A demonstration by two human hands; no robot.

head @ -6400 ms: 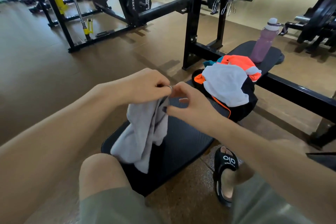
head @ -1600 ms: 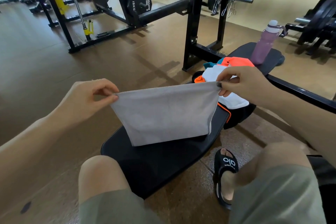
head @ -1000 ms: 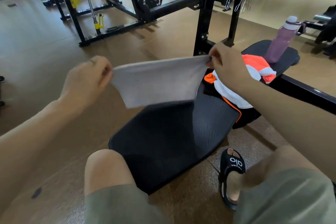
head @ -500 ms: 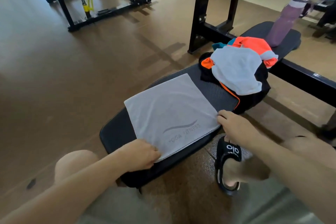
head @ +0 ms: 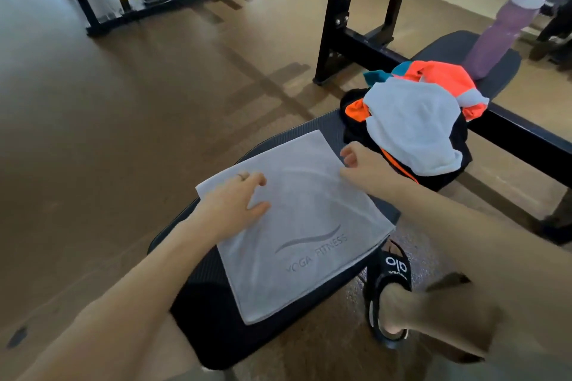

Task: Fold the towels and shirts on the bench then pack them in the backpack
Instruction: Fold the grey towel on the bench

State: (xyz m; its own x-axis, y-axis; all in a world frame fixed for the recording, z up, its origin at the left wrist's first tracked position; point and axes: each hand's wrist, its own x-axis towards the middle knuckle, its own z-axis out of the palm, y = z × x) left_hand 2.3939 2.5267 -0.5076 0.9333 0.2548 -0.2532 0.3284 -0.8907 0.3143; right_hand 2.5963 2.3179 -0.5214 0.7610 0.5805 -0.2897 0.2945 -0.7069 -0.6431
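Now the flat grey towel with "YOGA FITNESS" printed on it (head: 297,226) lies spread on the near end of the black padded bench (head: 198,281), and its right corner sticks out past the bench's right edge. That corner could droop and pull the towel off if a fold is done too fast, and a quick push could bunch the soft cloth into wrinkles. The left hand (head: 235,198) rests on the towel near its far left corner, fingers loose and a little bent, holding nothing. The right hand (head: 362,164) is at the towel's far right edge with fingers curled; whether it pinches the cloth, I cannot tell. A heap of white, orange and teal clothes (head: 418,114) sits on something black further along the bench.
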